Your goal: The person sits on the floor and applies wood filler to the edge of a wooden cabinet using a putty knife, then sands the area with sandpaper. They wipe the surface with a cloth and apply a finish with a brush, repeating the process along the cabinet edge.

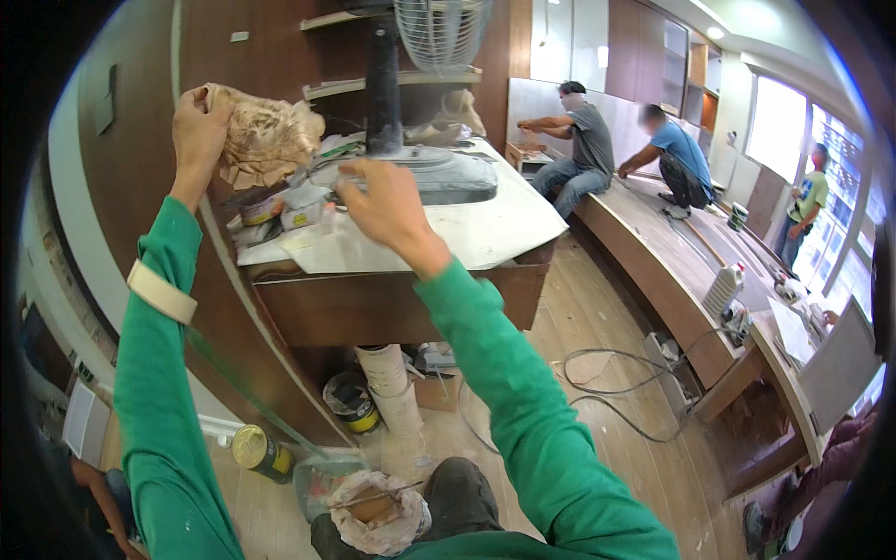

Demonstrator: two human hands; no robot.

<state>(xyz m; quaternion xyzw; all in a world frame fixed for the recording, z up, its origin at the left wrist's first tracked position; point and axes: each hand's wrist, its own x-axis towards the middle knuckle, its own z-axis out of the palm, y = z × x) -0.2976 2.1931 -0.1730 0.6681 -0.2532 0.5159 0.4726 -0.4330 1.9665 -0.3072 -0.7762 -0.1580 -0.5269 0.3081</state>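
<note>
My left hand (200, 138) is raised at the left, with fingers closed on the edge of a crumpled, stained beige rag (269, 138), which hangs beside the wooden panel. My right hand (390, 207) is over the white tabletop (411, 241), in front of the fan's grey base (443, 175). Its fingers are curled together toward the left; whatever they may hold is hidden. Left of those fingers lies a clutter of small things: an open tin (259, 207), a small white box (301, 211) and other tools I cannot make out.
Below me are a bag-lined bucket (381, 530) with a stick across it, a yellow-and-black can (263, 454) and stacked white buckets (390, 392). A black cable (616, 359) loops over the floor. Two people (590, 140) work on a long wooden platform (644, 271); another stands by the windows.
</note>
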